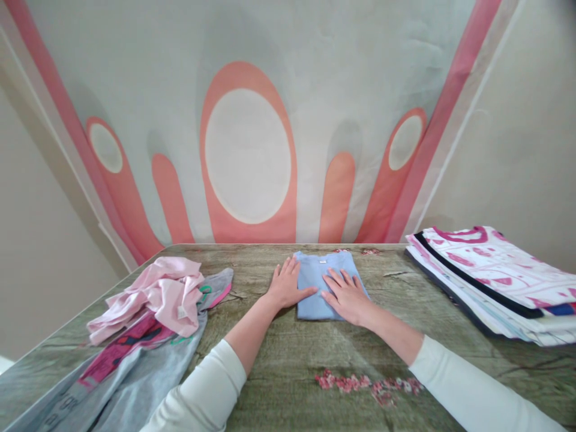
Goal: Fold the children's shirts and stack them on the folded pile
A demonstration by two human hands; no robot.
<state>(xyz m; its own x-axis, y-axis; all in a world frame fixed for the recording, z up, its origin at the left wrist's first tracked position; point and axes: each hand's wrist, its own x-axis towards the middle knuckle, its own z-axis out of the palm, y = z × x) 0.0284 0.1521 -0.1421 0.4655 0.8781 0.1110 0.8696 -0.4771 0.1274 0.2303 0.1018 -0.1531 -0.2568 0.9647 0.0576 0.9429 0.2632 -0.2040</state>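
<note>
A light blue shirt point(312, 309) lies folded into a small rectangle on the table, its neckline with a small white label at the far end. My left hand point(287, 285) rests flat on its left edge, fingers stretched forward and the thumb pointing right across the cloth. On the right part of the shirt lies my right hand point(350, 295), palm down with its fingers spread. Both hands press on the cloth without gripping it.
Loose, crumpled clothes lie at the left: a pink garment point(157, 288) on top of grey ones point(157, 372). A stack of folded clothes point(490, 276) stands at the right. The wood-patterned tabletop point(270, 378) ends at a wall with a pink-and-grey backdrop point(247, 156).
</note>
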